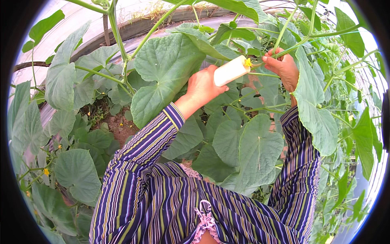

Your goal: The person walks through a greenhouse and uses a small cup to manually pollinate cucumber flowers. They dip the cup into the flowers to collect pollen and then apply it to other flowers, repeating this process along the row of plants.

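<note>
My left hand is closed around a pale cylindrical container, tilted up to the right. At the container's upper end is a small yellow flower, joined to a slim young fruit that leads toward my right hand. The thumb and fingers of that hand pinch a green vine stem near where the fruit hangs. Part of the right wrist is behind a large drooping leaf. Another broad leaf overlaps the space beside my left hand.
Leafy vines surround both arms, and a thick stem rises at the upper left. A thin green string runs along a vine at the upper right. Reddish soil shows between leaves. Pale sheeting lies behind.
</note>
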{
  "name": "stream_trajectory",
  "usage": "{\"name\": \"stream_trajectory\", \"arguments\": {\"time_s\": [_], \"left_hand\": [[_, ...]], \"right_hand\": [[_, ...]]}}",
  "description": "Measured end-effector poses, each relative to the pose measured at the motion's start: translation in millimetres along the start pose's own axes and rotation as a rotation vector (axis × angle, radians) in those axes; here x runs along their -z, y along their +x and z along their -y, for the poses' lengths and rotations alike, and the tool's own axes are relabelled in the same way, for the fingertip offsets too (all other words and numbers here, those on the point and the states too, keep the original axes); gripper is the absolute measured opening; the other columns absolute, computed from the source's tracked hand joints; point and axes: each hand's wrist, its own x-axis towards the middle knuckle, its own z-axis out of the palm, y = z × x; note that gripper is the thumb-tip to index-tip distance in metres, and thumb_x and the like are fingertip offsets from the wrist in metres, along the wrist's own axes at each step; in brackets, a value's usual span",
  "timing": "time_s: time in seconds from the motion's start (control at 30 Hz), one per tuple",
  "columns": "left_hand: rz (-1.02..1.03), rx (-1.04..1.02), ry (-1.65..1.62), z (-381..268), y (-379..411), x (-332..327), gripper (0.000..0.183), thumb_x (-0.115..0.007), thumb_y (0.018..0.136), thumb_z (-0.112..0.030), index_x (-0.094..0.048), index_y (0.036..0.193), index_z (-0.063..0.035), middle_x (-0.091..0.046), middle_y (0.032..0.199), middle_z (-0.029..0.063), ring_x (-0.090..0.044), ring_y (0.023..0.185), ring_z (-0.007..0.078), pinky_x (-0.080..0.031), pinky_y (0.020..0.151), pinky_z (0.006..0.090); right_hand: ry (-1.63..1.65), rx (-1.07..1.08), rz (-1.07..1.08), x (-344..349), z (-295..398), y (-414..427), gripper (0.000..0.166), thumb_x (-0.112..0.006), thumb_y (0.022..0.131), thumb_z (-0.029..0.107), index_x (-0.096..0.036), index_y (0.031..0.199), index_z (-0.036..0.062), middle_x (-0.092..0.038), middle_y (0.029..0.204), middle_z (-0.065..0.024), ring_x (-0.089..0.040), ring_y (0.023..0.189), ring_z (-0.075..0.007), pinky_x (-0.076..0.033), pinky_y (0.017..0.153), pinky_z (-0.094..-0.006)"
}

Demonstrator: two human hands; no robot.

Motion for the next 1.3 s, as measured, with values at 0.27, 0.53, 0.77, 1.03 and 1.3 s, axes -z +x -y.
{"name": "stream_trajectory", "arguments": {"time_s": [0.27, 0.53, 0.77, 1.03, 1.3], "left_hand": [[-0.006, -0.026, -0.063, 27, 23, 18, 0.060, -0.082, 0.061, -0.035, -0.057, 0.101, 0.0007, -0.066, 0.089, 0.0210, -0.066, 0.084, 0.0330, -0.053, 0.075, 0.0408], [-0.214, -0.001, -0.117, 76, 70, 94, 0.057, -0.084, 0.062, -0.036, -0.060, 0.100, -0.0007, -0.068, 0.091, 0.0123, -0.065, 0.081, 0.0162, -0.052, 0.075, 0.0314], [-0.369, 0.125, -0.132, 92, 64, 176, 0.050, -0.081, 0.069, -0.028, -0.062, 0.105, 0.0011, -0.066, 0.094, 0.0077, -0.061, 0.081, 0.0123, -0.049, 0.073, 0.0284], [-0.216, 0.028, -0.282, 46, 42, 179, 0.047, -0.077, 0.073, -0.022, -0.058, 0.110, 0.0001, -0.065, 0.100, 0.0092, -0.060, 0.090, 0.0131, -0.047, 0.079, 0.0282], [-0.216, 0.058, -0.254, 35, 32, 181, 0.041, -0.075, 0.073, -0.019, -0.061, 0.107, -0.0003, -0.066, 0.093, 0.0067, -0.060, 0.085, 0.0113, -0.048, 0.077, 0.0276]], "right_hand": [[0.139, 0.045, -0.065, 7, -13, -8, 0.027, -0.069, 0.083, 0.016, -0.053, 0.102, 0.0070, -0.059, 0.101, -0.0041, -0.056, 0.096, -0.0122, -0.047, 0.084, -0.0289], [0.400, 0.067, -0.246, 62, -78, 1, 0.044, -0.069, 0.083, 0.024, -0.051, 0.118, 0.0041, -0.057, 0.112, -0.0053, -0.052, 0.110, -0.0151, -0.042, 0.093, -0.0330], [0.167, 0.389, -0.726, -24, -34, -38, 0.032, -0.058, 0.091, 0.017, -0.053, 0.119, 0.0023, -0.056, 0.116, -0.0059, -0.054, 0.105, -0.0142, -0.042, 0.094, -0.0282], [0.943, 0.001, -0.451, -88, -86, 35, 0.023, -0.043, 0.094, 0.010, -0.053, 0.110, -0.0031, -0.060, 0.100, -0.0095, -0.058, 0.092, -0.0173, -0.047, 0.084, -0.0316], [-0.236, 0.646, -0.078, -161, -17, -84, 0.021, -0.055, 0.087, 0.006, -0.063, 0.107, 0.0039, -0.059, 0.117, -0.0132, -0.057, 0.107, -0.0289, -0.044, 0.095, -0.0386]]}}
